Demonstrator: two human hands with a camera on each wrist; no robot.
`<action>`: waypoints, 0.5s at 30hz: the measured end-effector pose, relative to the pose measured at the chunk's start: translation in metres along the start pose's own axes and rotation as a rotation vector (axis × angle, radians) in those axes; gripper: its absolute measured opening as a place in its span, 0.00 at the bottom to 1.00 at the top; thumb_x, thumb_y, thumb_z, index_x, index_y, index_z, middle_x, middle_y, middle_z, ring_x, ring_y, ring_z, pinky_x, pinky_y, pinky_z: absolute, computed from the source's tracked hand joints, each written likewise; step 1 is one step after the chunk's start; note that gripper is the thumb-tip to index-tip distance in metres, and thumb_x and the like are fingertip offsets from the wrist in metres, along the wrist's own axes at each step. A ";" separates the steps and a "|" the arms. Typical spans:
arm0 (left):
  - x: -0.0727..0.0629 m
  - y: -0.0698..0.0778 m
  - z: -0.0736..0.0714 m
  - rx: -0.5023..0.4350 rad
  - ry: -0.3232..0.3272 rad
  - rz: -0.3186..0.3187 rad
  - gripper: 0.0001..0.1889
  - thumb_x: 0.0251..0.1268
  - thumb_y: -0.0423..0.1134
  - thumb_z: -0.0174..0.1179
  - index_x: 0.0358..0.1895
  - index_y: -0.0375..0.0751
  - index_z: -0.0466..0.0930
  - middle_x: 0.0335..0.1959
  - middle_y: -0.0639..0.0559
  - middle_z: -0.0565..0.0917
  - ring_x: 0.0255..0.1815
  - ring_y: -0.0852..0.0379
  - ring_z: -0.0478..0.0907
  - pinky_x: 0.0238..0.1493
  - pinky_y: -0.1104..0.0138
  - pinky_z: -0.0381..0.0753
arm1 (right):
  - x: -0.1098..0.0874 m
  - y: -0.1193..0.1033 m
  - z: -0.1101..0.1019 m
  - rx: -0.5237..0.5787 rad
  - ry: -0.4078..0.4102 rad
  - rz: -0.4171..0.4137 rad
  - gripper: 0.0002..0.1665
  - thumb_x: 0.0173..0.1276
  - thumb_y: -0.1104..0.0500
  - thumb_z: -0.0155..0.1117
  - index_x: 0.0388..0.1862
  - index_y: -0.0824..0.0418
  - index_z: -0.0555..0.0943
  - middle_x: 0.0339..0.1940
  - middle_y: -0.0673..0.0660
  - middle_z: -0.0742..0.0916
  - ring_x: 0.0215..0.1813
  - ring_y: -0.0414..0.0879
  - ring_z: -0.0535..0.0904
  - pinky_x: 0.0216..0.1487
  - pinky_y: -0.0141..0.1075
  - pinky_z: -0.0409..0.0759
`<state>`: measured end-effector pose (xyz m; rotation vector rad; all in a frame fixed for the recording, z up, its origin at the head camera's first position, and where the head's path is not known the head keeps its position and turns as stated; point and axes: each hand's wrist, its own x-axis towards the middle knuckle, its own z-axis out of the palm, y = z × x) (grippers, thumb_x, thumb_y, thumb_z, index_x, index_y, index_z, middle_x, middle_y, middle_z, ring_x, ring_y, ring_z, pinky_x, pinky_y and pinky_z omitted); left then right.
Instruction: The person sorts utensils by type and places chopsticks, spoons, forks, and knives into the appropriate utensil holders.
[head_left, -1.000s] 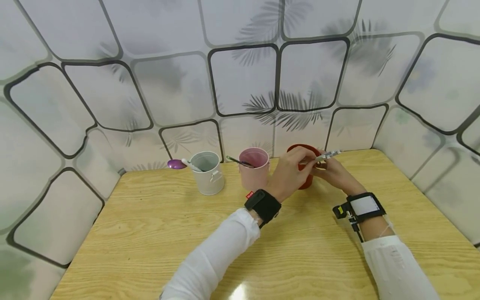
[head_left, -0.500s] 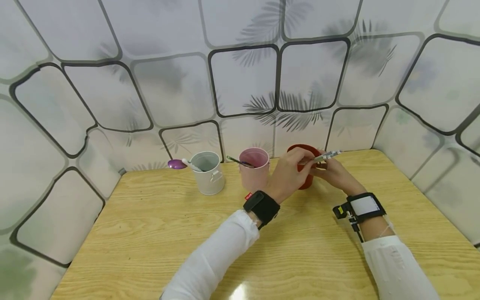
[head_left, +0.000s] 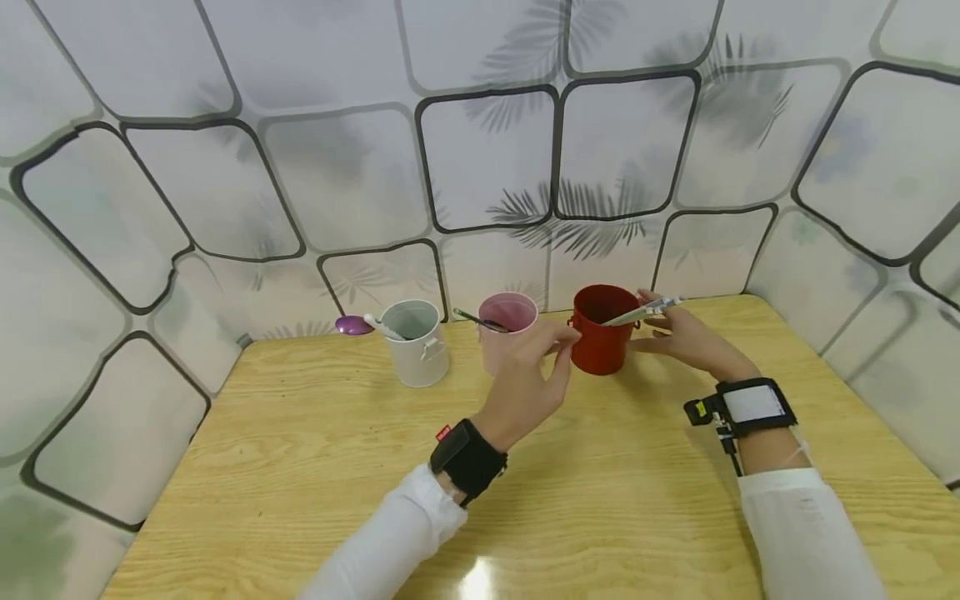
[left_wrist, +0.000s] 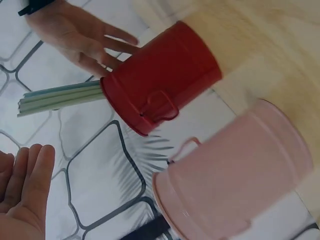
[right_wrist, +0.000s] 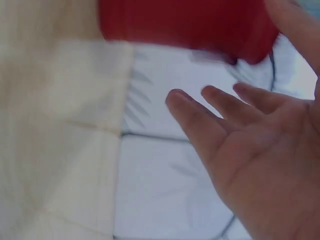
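A red bucket (head_left: 600,348) stands upright on the table, with several thin pale green sticks (head_left: 637,315) leaning out over its right rim. My left hand (head_left: 525,383) holds nothing; it is in front of the pink bucket (head_left: 492,354) and hides part of it, fingers pointing toward the red bucket. In the left wrist view its fingertips (left_wrist: 46,155) are extended, apart from both buckets. On the right side of the red bucket is my right hand (head_left: 690,337), its fingers spread with nothing in them. The right wrist view shows its palm (right_wrist: 270,165) near the red wall.
To the left stands a white bucket (head_left: 416,358), with a purple-ended spoon (head_left: 353,326) and a white handle (head_left: 386,330) sticking out. A thin green stick (head_left: 470,317) and a dark one (head_left: 495,326) lean in the pink bucket. A patterned wall (head_left: 487,167) rises behind the table.
My left hand has let go of the pale sticks and moved left and toward me. My right hand has drawn slightly right, fingers spread. The sticks now lean in the red bucket.
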<state>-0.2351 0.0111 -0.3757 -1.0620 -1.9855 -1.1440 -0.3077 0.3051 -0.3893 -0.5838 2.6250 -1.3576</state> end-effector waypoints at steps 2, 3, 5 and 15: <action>-0.010 0.000 -0.010 0.009 0.006 -0.015 0.10 0.66 0.21 0.61 0.48 0.32 0.83 0.44 0.44 0.87 0.46 0.53 0.84 0.56 0.72 0.81 | -0.008 -0.003 -0.015 -0.048 0.003 0.080 0.53 0.76 0.57 0.66 0.85 0.64 0.44 0.83 0.72 0.56 0.78 0.76 0.55 0.72 0.68 0.61; -0.015 0.001 -0.015 0.015 0.008 -0.027 0.11 0.66 0.20 0.61 0.47 0.33 0.83 0.44 0.44 0.87 0.45 0.53 0.84 0.55 0.71 0.82 | -0.012 -0.006 -0.022 -0.073 0.018 0.110 0.52 0.78 0.54 0.64 0.86 0.63 0.43 0.83 0.72 0.54 0.79 0.76 0.54 0.72 0.69 0.61; -0.024 0.001 -0.025 0.033 0.011 -0.053 0.11 0.65 0.20 0.60 0.47 0.33 0.83 0.43 0.44 0.87 0.45 0.53 0.84 0.53 0.69 0.84 | -0.021 -0.012 -0.034 -0.121 0.076 0.118 0.48 0.81 0.51 0.59 0.86 0.63 0.45 0.83 0.73 0.55 0.79 0.76 0.53 0.71 0.70 0.60; -0.057 0.009 -0.067 0.206 -0.070 -0.282 0.16 0.67 0.23 0.61 0.57 0.32 0.80 0.53 0.42 0.84 0.55 0.49 0.83 0.55 0.58 0.84 | -0.069 -0.127 -0.021 -0.306 0.797 -0.319 0.31 0.76 0.68 0.62 0.76 0.57 0.72 0.74 0.59 0.76 0.77 0.52 0.68 0.76 0.35 0.64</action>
